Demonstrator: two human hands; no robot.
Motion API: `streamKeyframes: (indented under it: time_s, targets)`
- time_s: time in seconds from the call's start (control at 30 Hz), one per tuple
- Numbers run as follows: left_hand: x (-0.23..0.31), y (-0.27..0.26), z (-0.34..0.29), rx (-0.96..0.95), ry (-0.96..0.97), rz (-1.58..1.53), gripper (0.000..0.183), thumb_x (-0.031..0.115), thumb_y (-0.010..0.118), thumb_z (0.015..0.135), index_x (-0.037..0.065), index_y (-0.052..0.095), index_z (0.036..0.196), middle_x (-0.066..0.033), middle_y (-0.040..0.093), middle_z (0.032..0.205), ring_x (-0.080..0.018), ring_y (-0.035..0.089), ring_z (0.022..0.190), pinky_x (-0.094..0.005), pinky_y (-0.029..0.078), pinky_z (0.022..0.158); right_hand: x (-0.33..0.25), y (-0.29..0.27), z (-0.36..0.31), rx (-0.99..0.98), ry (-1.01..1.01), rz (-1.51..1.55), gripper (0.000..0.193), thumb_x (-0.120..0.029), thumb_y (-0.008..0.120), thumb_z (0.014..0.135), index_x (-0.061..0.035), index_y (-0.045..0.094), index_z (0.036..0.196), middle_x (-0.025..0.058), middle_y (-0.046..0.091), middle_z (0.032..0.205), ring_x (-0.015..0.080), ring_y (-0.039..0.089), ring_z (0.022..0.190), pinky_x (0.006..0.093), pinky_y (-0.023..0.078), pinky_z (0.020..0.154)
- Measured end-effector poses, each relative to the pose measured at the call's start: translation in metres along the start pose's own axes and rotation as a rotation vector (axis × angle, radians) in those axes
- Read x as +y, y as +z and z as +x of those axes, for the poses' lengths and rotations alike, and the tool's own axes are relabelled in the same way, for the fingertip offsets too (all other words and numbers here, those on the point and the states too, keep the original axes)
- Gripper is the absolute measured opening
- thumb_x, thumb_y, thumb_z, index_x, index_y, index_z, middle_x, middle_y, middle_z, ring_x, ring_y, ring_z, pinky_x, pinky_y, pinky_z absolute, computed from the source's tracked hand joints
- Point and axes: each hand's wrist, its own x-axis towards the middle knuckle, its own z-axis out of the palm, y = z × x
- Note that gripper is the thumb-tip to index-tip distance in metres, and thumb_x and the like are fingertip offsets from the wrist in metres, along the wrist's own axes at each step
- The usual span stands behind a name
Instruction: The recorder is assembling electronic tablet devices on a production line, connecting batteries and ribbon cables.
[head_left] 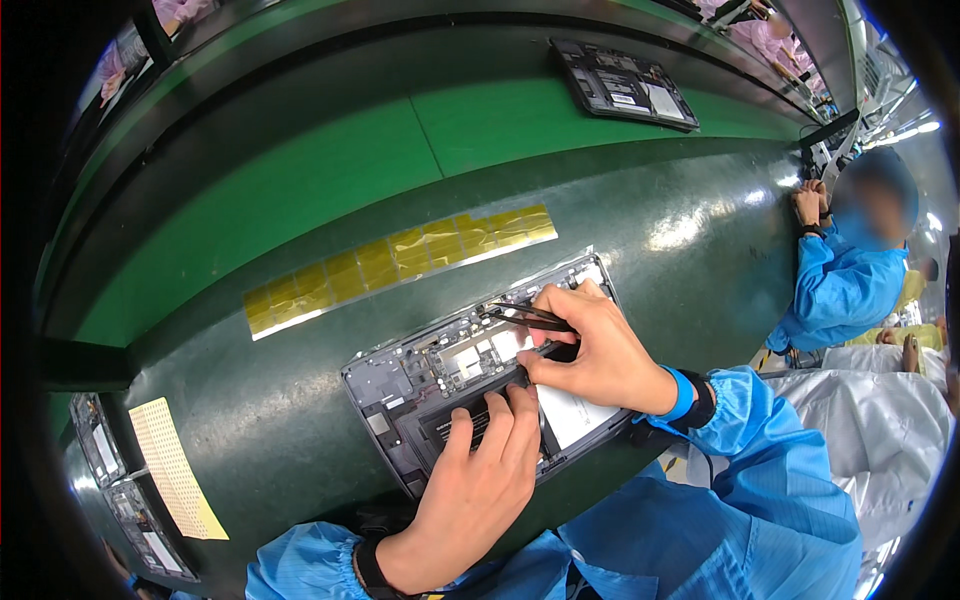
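An opened laptop base (pixel 385 375) lies tilted on the green bench before me, its circuit board and black battery exposed. My left hand (pixel 480 485) rests its outstretched fingertips on the battery area, palm down, with nothing held. My right hand (pixel 605 350) is closed around black tweezers (pixel 525 316). The tweezers' tips point left, at the far edge of the circuit board. What they touch there is too small to make out. Below the right hand, a white panel (pixel 572 415) shows in the base's right part.
Beyond the base lies a strip of yellow film pieces (pixel 400 257). A dotted cream sheet (pixel 170 465) is at left, beside two more opened laptop bases (pixel 145 525). Another base (pixel 625 90) sits on the far green surface. A co-worker in blue (pixel 850 285) is at right.
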Motion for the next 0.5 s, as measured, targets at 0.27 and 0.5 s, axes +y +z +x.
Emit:
streamKeyframes:
  time_s: [0.27,0.5]
  targets:
    - [-0.001,0.0,-0.001,0.016,-0.008,-0.016,0.061,0.038,0.068,0.09,-0.004,0.061,0.134,-0.016,0.056,0.132,-0.0269,0.053,0.12,-0.0429,0.044,0.1,0.009,-0.02,-0.006,0.032,-0.427,-0.094,0.021,-0.017,0.081,0.077,-0.0111,0.069,0.094,0.0,0.061,0.072,0.0177,0.054,0.064,0.0326,0.036,0.071]
    - [-0.003,-0.002,0.0,-0.006,0.028,0.032,0.061,0.039,0.066,0.091,-0.003,0.062,0.134,-0.0155,0.057,0.131,-0.0267,0.053,0.12,-0.0411,0.046,0.098,0.023,-0.03,-0.005,-0.115,-0.824,-0.555,0.036,-0.015,0.072,0.08,-0.0105,0.074,0.115,-0.0045,0.051,0.071,0.0131,0.055,0.064,0.0296,0.041,0.063]
